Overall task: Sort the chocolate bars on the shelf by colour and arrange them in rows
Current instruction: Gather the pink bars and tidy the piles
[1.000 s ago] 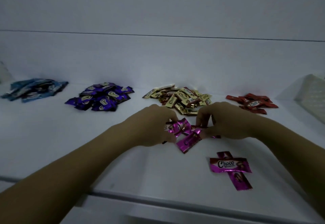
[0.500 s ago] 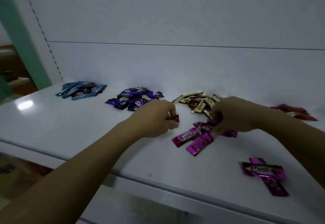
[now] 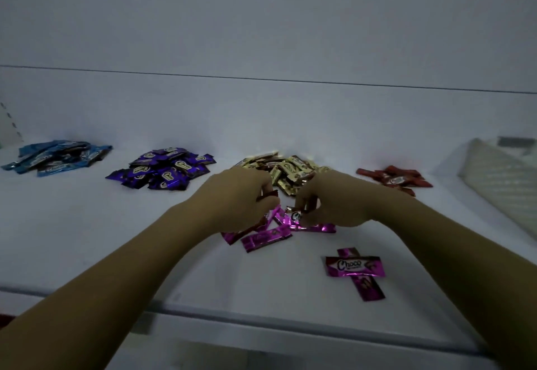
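Sorting by colour looks largely done, while arranging in rows has not begun: on the white shelf (image 3: 87, 239) a heap of blue foil-wrapped bars (image 3: 58, 157), a heap of purple ones (image 3: 162, 170), a gold heap (image 3: 290, 170) and a small red heap (image 3: 395, 178) lie well apart along the back. The magenta foil-wrapped chocolate bars (image 3: 266, 239) lie loose at the front under the hands, with a crossed pair of magenta bars (image 3: 354, 266) apart near the edge. The left hand (image 3: 241, 201) has a narrow grip, fingers curled on a bar end at its fingertips. The right hand (image 3: 334, 201) pinches another bar just beside it. Compared with half a second ago, the hands have drawn closer together, the left now over the cluster rather than beside it. The view has swung right, so the red heap shows whole, and the crossed pair has not moved.
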Tool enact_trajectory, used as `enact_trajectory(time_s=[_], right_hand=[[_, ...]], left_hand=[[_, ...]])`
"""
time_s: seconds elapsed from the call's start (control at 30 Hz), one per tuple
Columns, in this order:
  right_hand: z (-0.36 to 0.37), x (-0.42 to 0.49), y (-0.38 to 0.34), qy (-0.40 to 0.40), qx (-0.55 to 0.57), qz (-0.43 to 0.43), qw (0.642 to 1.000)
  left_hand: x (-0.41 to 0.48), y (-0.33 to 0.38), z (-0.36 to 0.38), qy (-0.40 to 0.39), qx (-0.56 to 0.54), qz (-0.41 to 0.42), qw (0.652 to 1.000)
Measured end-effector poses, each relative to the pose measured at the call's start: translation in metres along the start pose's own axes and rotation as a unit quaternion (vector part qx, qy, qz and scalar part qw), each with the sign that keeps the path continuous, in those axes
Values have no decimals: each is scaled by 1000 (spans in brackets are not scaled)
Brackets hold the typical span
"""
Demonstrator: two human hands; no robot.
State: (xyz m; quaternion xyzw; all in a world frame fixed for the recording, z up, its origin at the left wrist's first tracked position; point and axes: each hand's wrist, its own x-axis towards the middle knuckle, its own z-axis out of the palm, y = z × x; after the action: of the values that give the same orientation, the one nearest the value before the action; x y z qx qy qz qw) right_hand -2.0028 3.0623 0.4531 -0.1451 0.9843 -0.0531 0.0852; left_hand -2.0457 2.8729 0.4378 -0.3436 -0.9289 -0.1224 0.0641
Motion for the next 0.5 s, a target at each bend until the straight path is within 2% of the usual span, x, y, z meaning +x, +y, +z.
enact_trajectory(time_s=[0.2, 0.37, 0.5], right_hand=[[5, -21, 14, 81, 32, 37, 996], [5, -37, 37, 86, 115, 48, 988], [-2, -45, 58, 130, 118, 101, 979]], left_hand=[[23, 18, 6, -5, -20, 39, 999], [38, 34, 6, -34, -50, 43, 997], [53, 50, 8, -45, -29, 47, 997]])
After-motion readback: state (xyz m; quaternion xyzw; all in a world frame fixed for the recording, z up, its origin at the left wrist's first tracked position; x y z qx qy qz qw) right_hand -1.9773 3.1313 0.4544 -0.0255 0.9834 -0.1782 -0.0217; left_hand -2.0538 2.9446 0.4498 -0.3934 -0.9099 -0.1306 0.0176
